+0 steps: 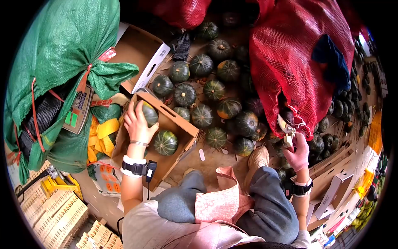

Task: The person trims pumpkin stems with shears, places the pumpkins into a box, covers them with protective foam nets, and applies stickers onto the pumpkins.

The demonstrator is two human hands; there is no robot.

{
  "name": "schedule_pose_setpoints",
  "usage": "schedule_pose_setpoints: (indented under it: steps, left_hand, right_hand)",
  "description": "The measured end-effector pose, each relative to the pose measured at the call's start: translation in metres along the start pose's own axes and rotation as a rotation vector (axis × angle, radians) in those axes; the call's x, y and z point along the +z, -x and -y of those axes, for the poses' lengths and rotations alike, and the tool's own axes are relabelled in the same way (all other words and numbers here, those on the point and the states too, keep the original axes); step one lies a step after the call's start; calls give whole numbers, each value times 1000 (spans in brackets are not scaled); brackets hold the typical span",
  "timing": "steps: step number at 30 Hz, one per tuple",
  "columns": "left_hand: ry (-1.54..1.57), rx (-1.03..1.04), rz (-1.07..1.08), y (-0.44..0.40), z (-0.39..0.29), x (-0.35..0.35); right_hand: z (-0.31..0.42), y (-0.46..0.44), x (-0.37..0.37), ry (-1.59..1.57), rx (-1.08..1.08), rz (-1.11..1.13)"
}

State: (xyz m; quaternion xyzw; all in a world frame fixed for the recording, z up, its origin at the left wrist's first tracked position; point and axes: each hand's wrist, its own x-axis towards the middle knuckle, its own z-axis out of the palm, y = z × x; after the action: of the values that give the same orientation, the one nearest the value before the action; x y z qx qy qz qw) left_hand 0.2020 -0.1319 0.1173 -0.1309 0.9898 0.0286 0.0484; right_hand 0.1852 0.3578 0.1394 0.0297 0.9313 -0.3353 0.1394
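Head view: left grip grasps squash over carton, right grip clasps shears beside red sack

Glossy red mesh sack, woven green plastic bag, matt brown cardboard box, ribbed green squashes

produce packing area | squashes across floor | mesh sacks | cardboard boxes | scale

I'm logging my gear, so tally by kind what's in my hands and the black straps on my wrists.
Green squash, in the left hand: 1
Pruning shears, in the right hand: 1
Black wrist straps, one on each wrist: 2
Total: 4
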Motion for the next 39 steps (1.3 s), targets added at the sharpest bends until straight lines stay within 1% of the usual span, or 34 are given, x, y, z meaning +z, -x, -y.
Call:
schedule_pose_setpoints:
  steps: [1, 2, 4, 5, 6, 8, 10, 11, 12, 14, 16, 18, 19, 20, 22, 23, 26, 27, 29, 31, 32, 34, 36, 37, 39]
  left_hand:
    - [-99, 34, 34, 3, 4, 16]
    - [-147, 13, 110, 7, 9, 29]
    - [-206, -56, 223, 2, 0, 14]
    - [-202, -34, 180, -2, -10, 0]
    - [-21, 116, -23, -15, -17, -12]
    - [266, 381, -124, -61, -57, -43]
    - [548, 564, -5, -114, -99, -29]
    - [652, 575, 63, -145, -114, 1]
    - [662, 460, 132, -175, -130, 34]
    - [597, 120, 256, -229, -167, 92]
    - [654, -78, 303, -263, -185, 125]
    - [834, -229, 376, -275, -196, 151]
    - [776, -255, 302, -276, -203, 158]
    - [962, -276, 334, -285, -202, 167]
    - [1279, -352, 555, -296, -196, 163]
    - [1310, -270, 739, -280, -206, 125]
    - [788, -51, 132, -253, -231, 127]
    - [794, -54, 99, -254, -231, 132]
    - [868, -74, 121, -251, -221, 138]
    - [936, -120, 156, -243, -212, 120]
    - [1090, -102, 216, -241, -203, 118]
    - [1330, -2, 432, -236, -179, 104]
    - [1324, -20, 692, -230, -160, 79]
    - [1274, -28, 746, -229, -152, 77]
    - [1144, 112, 709, -227, -141, 76]
  right_hand:
    - [-4, 1, 0, 56, -35, 1]
    - [-8, 1, 1, 110, -70, 2]
    - [-16, 2, 3, 97, -32, 34]
    - [-16, 2, 3, 109, -31, 39]
    - [-18, 4, 2, 125, -28, 53]
    - [-20, 2, 1, 122, -17, 63]
    - [-18, -2, 0, 99, -25, 57]
    - [-15, -3, -1, 96, -27, 52]
    - [-11, -5, -1, 93, -29, 48]
    - [-11, -8, 0, 98, -41, 37]
    - [-15, -6, 1, 113, -54, 32]
    - [-23, -3, 1, 81, -56, 22]
    - [-24, -2, -2, 71, -47, 17]
    - [-23, 0, -5, 59, -33, 14]
    - [-25, 2, -12, 29, 16, 37]
    - [-26, 1, -15, 30, 15, 39]
    - [-21, -10, -16, 78, -49, -12]
    - [-20, -14, -13, 54, -51, -13]
    - [-19, -19, -10, 93, -97, -23]
    - [-23, -21, -7, 136, -140, -24]
    - [-24, -19, -8, 156, -150, -11]
    - [-25, -18, -14, 208, -175, 20]
    - [-32, -13, -14, 213, -155, 15]
    - [-33, -11, -15, 213, -136, 14]
    - [-35, -9, -14, 227, -122, 10]
